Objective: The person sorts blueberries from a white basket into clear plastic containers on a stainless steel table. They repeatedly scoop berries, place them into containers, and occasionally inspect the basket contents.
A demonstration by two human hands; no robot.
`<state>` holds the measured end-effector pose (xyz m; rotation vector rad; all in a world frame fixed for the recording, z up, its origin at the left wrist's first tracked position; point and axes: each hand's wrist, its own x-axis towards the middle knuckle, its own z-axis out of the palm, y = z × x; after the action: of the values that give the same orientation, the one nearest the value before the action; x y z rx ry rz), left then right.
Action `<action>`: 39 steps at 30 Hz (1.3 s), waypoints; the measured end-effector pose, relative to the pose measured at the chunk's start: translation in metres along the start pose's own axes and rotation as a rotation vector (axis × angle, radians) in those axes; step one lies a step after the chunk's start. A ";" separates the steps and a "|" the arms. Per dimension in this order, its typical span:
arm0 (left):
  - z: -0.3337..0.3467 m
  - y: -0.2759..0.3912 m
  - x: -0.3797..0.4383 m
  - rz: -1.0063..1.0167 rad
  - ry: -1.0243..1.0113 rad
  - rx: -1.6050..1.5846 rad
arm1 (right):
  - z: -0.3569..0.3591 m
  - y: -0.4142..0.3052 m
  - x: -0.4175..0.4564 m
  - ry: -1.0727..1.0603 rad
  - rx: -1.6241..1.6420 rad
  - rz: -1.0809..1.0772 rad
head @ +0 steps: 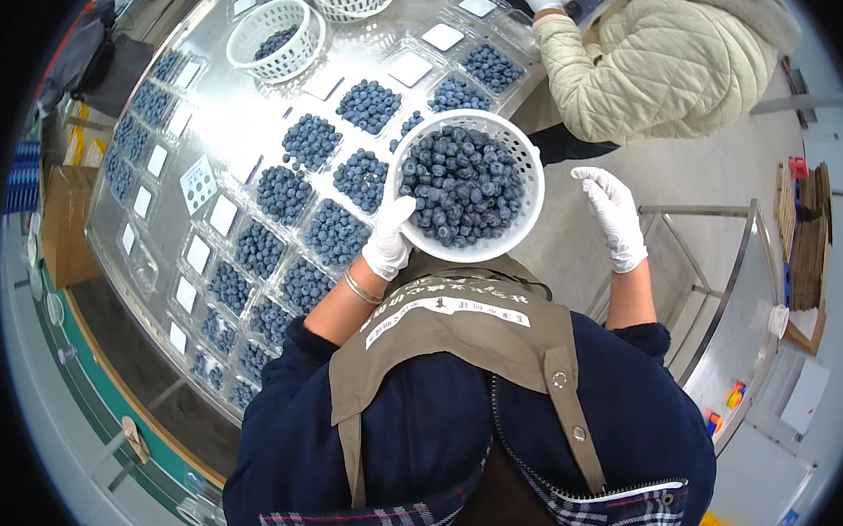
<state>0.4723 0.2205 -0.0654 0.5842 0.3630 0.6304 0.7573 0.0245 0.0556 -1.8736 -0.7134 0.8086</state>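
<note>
My left hand (390,238), in a white glove with a bracelet at the wrist, grips the rim of a round white plastic basket (537,190) in front of my apron. Blueberries (464,184) fill much of it. To the right of the basket, my right hand (610,218), also gloved, is raised in the air and touches nothing; its fingers are slightly bent. Left of the basket, rows of clear plastic punnets hold blueberries (337,232) on a shiny metal table (210,99). One small punnet group lies partly hidden behind the basket's left rim.
More white baskets (276,40) stand at the table's far side. White square pads (198,255) and a dotted card (198,185) lie among the punnets. A co-worker in a quilted jacket (656,69) is at the upper right. A metal-framed stand (732,333) is on my right.
</note>
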 end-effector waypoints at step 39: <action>0.034 0.009 -0.051 0.371 0.463 -0.164 | 0.177 -0.234 0.256 -0.354 -0.235 -0.664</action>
<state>0.4459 0.1803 -0.0264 0.3439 0.6362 1.1476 0.7446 0.4021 0.1495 -1.5383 -1.6044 0.6348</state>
